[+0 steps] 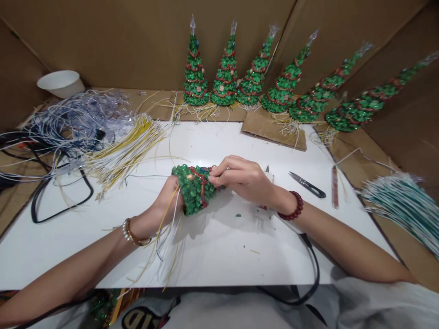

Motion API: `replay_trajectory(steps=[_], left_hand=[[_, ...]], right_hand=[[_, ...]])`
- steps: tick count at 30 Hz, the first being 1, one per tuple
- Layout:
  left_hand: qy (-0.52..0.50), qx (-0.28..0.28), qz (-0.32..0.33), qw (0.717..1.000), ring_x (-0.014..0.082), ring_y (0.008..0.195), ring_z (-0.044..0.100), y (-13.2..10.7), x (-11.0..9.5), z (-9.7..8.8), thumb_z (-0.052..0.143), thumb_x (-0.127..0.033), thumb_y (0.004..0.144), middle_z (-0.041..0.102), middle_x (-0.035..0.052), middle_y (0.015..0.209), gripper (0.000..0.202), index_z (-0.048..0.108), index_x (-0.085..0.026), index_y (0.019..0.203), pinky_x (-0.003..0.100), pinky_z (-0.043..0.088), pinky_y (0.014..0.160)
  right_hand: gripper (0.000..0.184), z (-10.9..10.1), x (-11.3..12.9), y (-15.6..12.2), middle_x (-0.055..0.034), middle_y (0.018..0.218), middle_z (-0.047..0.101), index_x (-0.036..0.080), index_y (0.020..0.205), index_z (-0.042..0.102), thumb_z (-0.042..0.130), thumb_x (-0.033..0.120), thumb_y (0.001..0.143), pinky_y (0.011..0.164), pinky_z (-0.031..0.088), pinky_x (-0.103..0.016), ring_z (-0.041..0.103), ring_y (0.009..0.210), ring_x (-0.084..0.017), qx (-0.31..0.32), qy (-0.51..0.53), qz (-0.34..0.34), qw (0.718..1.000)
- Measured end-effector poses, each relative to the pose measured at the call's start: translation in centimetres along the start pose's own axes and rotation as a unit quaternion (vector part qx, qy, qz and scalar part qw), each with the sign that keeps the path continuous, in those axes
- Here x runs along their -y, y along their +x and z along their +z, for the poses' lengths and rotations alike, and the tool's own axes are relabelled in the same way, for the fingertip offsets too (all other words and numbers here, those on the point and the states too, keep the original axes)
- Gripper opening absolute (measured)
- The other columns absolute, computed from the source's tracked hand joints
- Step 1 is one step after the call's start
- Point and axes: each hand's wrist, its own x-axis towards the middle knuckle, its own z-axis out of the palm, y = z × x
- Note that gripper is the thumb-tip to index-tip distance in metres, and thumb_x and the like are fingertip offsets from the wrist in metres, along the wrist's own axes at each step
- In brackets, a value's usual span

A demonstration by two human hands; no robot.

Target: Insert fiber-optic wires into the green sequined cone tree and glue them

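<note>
A small cone of green tinsel wound with red garland (pixel 195 189) lies on its side between my hands, with small gold beads on it. My left hand (pixel 165 203) wraps around its wide end. Yellow and white wires (pixel 168 242) trail from there toward me. My right hand (pixel 240 178) pinches the narrow end, and the fingertips hide its tip. Both hands are lifted a little above the white board (pixel 219 260).
Several finished green tinsel trees (pixel 226 77) stand along the back. Small snips (pixel 307 185) lie right of my right hand. Bundles of yellow wire (pixel 126 148) and blue-white wire (pixel 75 121) lie left, green-white wire (pixel 404 208) right. A black cable (pixel 51 201) loops left.
</note>
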Motion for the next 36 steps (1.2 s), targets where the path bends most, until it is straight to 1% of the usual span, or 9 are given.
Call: replay_trajectory(steps=[4,9,12,19,23,28,30,34,36], left_hand=[[0.0,0.0,0.002,1.0,0.0164,0.061,0.059,0.0,0.3,-0.2,0.068,-0.046,0.073,0.065,0.003,0.067,0.035,0.071,-0.012,0.08,0.027,0.05,0.057],[0.008,0.002,0.007,1.0,0.0187,0.067,0.063,0.1,0.6,-0.3,0.068,-0.04,0.076,0.07,0.0045,0.075,0.029,0.071,-0.012,0.084,0.028,0.052,0.061],[0.019,0.006,0.005,1.0,0.0197,0.068,0.064,0.1,0.5,-0.2,0.069,-0.041,0.075,0.071,0.005,0.075,0.03,0.071,-0.012,0.083,0.029,0.051,0.061],[0.043,0.009,0.027,0.999,0.0208,0.069,0.064,0.1,0.2,-0.1,0.068,-0.044,0.074,0.071,0.0051,0.076,0.031,0.07,-0.013,0.081,0.029,0.052,0.061],[0.048,0.027,0.03,0.998,0.02,0.069,0.064,0.1,0.4,-0.5,0.067,-0.04,0.075,0.071,0.0056,0.077,0.029,0.07,-0.013,0.085,0.028,0.051,0.06],[0.079,0.053,0.06,0.994,0.0237,0.086,0.065,-0.1,0.3,-0.8,0.067,-0.038,0.075,0.072,0.0084,0.093,0.033,0.071,-0.014,0.098,0.032,0.053,0.077],[0.094,0.052,0.06,0.992,0.0256,0.091,0.065,-0.1,0.2,-0.8,0.069,-0.036,0.074,0.072,0.0089,0.096,0.034,0.071,-0.014,0.1,0.032,0.052,0.08],[0.09,0.041,0.058,0.993,0.0251,0.085,0.066,-0.1,0.3,-0.8,0.07,-0.034,0.072,0.073,0.0082,0.092,0.03,0.07,-0.015,0.095,0.033,0.053,0.077],[0.091,0.05,0.058,0.993,0.0238,0.081,0.066,0.0,0.2,-0.8,0.069,-0.034,0.073,0.072,0.0077,0.09,0.028,0.07,-0.015,0.094,0.033,0.054,0.075]], right_hand=[[0.021,0.1,0.0,0.1,-0.0049,0.08,0.063,0.016,0.073,0.06,0.051,0.016,0.093,0.068,0.052,-0.028,0.061,0.079,-0.012,-0.006,0.003,0.003,1.0],[0.022,0.1,-0.1,0.2,-0.0046,0.077,0.063,0.015,0.071,0.06,0.053,0.016,0.092,0.067,0.051,-0.026,0.061,0.077,-0.012,-0.006,0.001,-0.002,1.0],[0.022,0.1,0.0,0.3,-0.0051,0.077,0.063,0.015,0.071,0.059,0.052,0.016,0.092,0.069,0.051,-0.026,0.061,0.077,-0.012,-0.003,-0.003,-0.005,1.0],[0.024,-0.3,0.1,0.5,-0.0047,0.077,0.062,0.016,0.071,0.059,0.05,0.018,0.094,0.069,0.05,-0.026,0.059,0.077,-0.012,0.03,-0.035,-0.018,0.999],[0.021,-0.2,-0.2,0.2,-0.0044,0.081,0.063,0.016,0.076,0.06,0.05,0.017,0.094,0.072,0.051,-0.027,0.06,0.083,-0.013,0.043,-0.056,-0.041,0.997],[0.014,0.1,-0.8,-0.7,-0.005,0.092,0.066,0.016,0.092,0.063,0.05,0.012,0.093,0.077,0.053,-0.028,0.062,0.09,-0.012,0.008,-0.016,-0.033,0.999],[0.016,0.1,-1.0,-0.8,-0.0043,0.094,0.066,0.017,0.1,0.062,0.049,0.012,0.093,0.079,0.053,-0.029,0.062,0.092,-0.011,0.014,-0.013,-0.029,0.999],[0.019,0.0,-1.0,-0.8,-0.0052,0.095,0.066,0.018,0.098,0.064,0.047,0.011,0.094,0.08,0.054,-0.03,0.061,0.095,-0.012,0.021,-0.033,-0.045,0.998],[0.019,-0.1,-1.0,-0.7,-0.0051,0.093,0.066,0.017,0.096,0.064,0.047,0.01,0.094,0.078,0.054,-0.03,0.061,0.094,-0.013,0.02,-0.041,-0.05,0.998]])
